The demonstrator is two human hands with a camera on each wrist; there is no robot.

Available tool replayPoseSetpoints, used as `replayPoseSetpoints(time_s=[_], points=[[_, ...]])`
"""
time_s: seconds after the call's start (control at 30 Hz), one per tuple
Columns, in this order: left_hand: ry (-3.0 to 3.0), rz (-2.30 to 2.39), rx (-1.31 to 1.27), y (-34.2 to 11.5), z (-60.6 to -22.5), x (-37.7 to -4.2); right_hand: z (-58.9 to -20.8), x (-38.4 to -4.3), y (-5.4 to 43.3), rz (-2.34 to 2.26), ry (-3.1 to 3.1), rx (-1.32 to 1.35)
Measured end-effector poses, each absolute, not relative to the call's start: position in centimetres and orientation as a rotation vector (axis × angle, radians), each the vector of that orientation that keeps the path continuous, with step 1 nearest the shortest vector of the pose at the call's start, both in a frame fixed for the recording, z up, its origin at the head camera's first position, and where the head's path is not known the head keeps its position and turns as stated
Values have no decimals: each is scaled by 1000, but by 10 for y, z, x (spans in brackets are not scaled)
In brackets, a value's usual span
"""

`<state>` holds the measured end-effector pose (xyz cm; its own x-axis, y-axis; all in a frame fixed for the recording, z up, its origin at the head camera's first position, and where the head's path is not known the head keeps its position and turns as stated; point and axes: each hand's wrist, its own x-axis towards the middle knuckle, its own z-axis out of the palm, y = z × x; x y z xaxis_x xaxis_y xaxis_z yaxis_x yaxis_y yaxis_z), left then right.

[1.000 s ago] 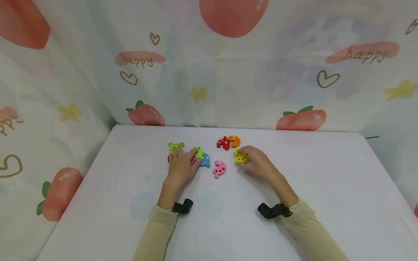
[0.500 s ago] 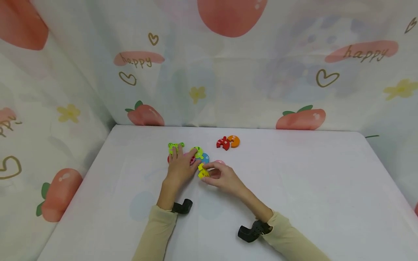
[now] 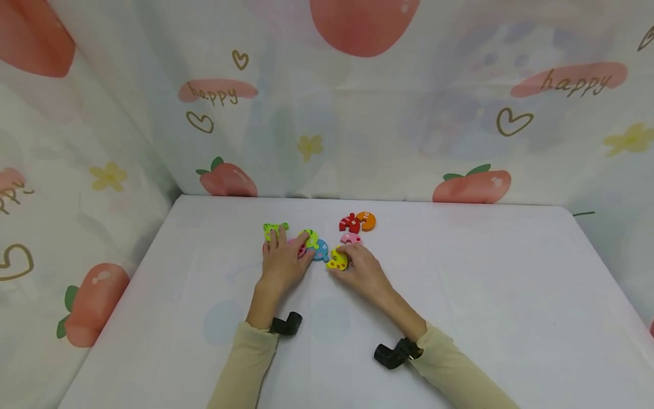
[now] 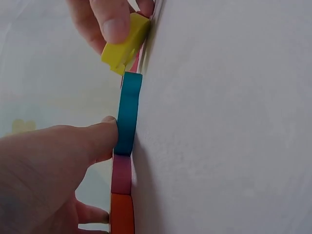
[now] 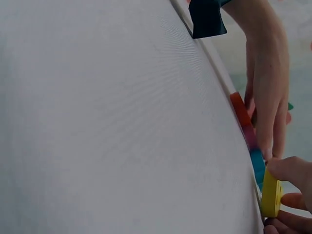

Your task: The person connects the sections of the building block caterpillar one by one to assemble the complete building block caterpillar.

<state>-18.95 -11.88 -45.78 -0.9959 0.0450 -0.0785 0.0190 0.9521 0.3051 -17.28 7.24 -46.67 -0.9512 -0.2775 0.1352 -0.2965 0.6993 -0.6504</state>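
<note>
My right hand pinches a yellow dotted animal-shaped puzzle piece between thumb and fingers, just right of the blue numbered piece. Its thick side edge shows in the left wrist view, where the yellow piece is slightly tilted near the end of the blue piece. My left hand lies with spread fingers over a joined group: a green frog-like piece, a light green piece, a magenta piece and the blue one. Its fingers partly cover the group, including a red piece.
Behind my right hand lies a pink dotted piece. A red striped piece and an orange piece sit together farther back. The white table meets a patterned curtain at its back and left.
My right hand has carried the yellow piece leftward from the right, then slightly back and up beside the blue piece. The pink dotted piece has shifted away toward the red one. My left hand stays put.
</note>
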Motion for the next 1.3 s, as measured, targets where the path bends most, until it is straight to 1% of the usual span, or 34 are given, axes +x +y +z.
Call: replayPoseSetpoints(time_s=[0.5, 0.8, 1.3], points=[[3049, 436, 94, -113, -451, -187, -457, -172, 55, 860, -2906, 424], [3069, 396, 104, -114, -451, -187, -453, -172, 46, 795, -2927, 393], [3073, 395, 125, -111, -453, -186, -452, -169, 50, 746, -2943, 363]])
